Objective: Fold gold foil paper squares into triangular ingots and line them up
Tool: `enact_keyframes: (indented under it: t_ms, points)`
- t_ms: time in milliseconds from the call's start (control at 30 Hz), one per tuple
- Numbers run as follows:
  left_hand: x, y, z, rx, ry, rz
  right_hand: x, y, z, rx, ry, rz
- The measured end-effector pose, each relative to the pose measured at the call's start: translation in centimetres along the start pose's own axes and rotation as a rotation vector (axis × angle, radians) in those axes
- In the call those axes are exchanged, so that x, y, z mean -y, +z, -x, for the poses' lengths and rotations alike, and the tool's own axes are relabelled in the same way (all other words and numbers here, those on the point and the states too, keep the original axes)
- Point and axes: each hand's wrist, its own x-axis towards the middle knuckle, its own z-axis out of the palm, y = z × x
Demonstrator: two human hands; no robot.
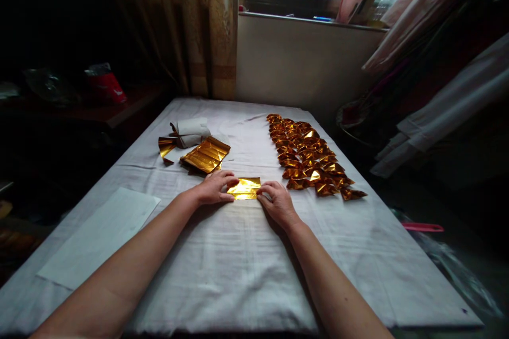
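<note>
A small folded sheet of gold foil paper (245, 188) lies flat on the white cloth-covered table (238, 275). My left hand (214, 188) presses on its left edge, fingers curled over it. On the sheet's right edge rests my right hand (277, 202), fingertips pinching the paper. A stack of unfolded gold sheets (205, 155) sits just beyond my left hand. Several folded gold pieces (310, 156) lie in rows to the right of my right hand.
A white roll of paper (193, 132) and a loose gold scrap (166, 147) lie at the back left. A white sheet (99, 233) rests near the table's left edge. Curtains, a window ledge and hanging cloth surround the table.
</note>
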Motion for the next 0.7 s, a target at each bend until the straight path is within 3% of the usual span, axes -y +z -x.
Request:
enact_keyframes:
  t_ms: [333,500,600,700]
  points:
    - [0.8,-1.0,-0.3,0.063,0.058,0.026,-0.6,-0.7,-0.1,0.019,-0.058,-0.052]
    - [1.2,-1.1,-0.4,0.075,0.077,0.021,2.2,-0.1,0.6,-0.020,-0.022,0.118]
    - [1.3,-1.0,-0.5,0.087,0.074,0.013,5.4,1.0,1.2,0.162,-0.131,0.230]
    - [1.4,-0.9,-0.5,0.108,0.073,-0.001,7.5,1.8,1.8,0.355,-0.138,0.282]
